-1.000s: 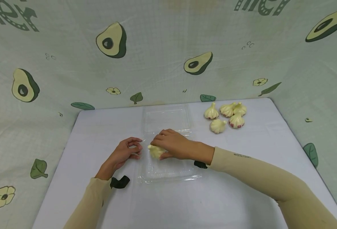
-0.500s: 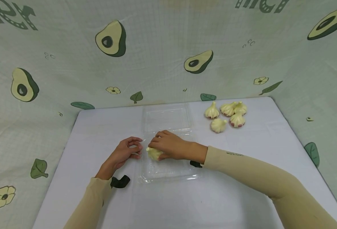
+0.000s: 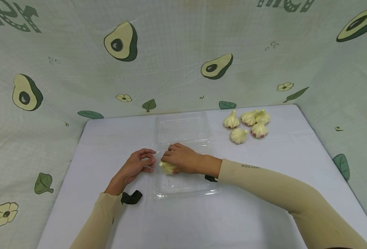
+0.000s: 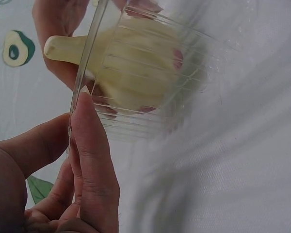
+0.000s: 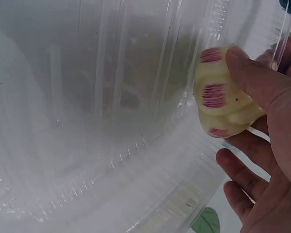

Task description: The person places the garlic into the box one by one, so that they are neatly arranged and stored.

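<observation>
Pale cloth (image 3: 171,45) printed with avocados stands behind a white tabletop (image 3: 202,221). Within the near half of a clear plastic container (image 3: 186,186) is a garlic bulb (image 3: 166,168), grasped between the thumb and fingers of the right hand (image 3: 183,158). Its stem points left, toward the left hand, and its long axis runs roughly crosswise to the container's sides; the purple-marked root end faces the opposite way, toward the right wrist camera. How far the stem tilts upward is hard to judge through the clear plastic. At the container's left rim, the left hand (image 3: 139,162) pinches the edge between thumb and fingers. Its lid (image 3: 181,129) lies folded open on the far side. Farther right, five more bulbs (image 3: 259,130) sit grouped.
</observation>
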{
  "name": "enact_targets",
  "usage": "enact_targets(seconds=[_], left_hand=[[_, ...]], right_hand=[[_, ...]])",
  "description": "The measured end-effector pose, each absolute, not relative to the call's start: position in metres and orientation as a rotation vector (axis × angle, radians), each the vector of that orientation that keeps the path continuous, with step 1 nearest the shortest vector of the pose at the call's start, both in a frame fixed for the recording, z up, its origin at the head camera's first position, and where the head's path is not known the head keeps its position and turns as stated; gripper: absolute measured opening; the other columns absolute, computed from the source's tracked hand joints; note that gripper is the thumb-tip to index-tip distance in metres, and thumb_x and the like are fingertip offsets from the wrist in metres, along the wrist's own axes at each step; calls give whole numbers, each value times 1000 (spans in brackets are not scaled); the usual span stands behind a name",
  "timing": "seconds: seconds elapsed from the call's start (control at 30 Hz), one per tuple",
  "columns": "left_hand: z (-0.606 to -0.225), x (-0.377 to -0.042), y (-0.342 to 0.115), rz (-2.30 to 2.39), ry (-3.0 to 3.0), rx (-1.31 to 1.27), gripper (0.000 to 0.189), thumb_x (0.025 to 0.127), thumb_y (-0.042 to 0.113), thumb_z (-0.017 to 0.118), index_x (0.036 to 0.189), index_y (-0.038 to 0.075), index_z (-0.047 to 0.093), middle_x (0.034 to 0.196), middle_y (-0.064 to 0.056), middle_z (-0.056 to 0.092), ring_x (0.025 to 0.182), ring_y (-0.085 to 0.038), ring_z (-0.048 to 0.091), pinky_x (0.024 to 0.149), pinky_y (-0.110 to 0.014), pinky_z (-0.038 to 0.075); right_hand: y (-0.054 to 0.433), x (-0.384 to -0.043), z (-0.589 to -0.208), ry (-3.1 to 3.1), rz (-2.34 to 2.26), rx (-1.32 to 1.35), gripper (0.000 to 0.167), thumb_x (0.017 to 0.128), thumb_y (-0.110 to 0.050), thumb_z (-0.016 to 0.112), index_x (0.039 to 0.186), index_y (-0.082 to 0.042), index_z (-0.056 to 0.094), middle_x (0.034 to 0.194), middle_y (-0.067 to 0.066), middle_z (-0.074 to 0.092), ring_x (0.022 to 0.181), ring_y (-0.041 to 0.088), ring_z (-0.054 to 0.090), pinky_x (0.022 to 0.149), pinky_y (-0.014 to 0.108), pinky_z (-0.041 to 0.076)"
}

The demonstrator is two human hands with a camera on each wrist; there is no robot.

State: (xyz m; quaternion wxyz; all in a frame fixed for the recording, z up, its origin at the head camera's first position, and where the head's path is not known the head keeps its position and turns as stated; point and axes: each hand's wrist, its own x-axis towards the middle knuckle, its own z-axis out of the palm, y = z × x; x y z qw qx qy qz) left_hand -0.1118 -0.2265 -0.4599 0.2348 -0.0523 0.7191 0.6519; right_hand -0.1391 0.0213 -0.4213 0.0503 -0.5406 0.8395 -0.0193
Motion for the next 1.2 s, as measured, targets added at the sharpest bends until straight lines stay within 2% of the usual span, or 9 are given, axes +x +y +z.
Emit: enact_targets(seconds=[0.3, 0.77, 1.2], left_hand=[[-460, -112, -225, 1777, 1984, -151, 45, 104, 1, 65, 145, -9, 48, 104, -3, 62, 86, -14, 67, 72, -27, 65], [-458, -112, -225, 1778, 1983, -161, 44, 104, 0, 64, 144, -10, 48, 104, -4, 62, 86, -14, 67, 72, -27, 65], [-456, -112, -224, 1770, 1987, -175, 44, 105, 1, 63, 145, -10, 48, 104, -4, 62, 85, -13, 66, 72, -27, 64]], right_hand=[[21, -138, -424, 2565, -52, -1676, 56, 89, -34, 87, 136, -16, 64, 135, -2, 69, 128, 23, 56, 119, 40, 40], [24, -141, -423, 2597, -36, -1645, 59, 88, -33, 88, 140, -18, 64, 137, 0, 65, 128, 23, 55, 115, 40, 42], [44, -137, -395, 2594, -82, -1488, 59, 93, -31, 85, 146, -16, 62, 144, 0, 62, 137, 24, 52, 121, 41, 36]])
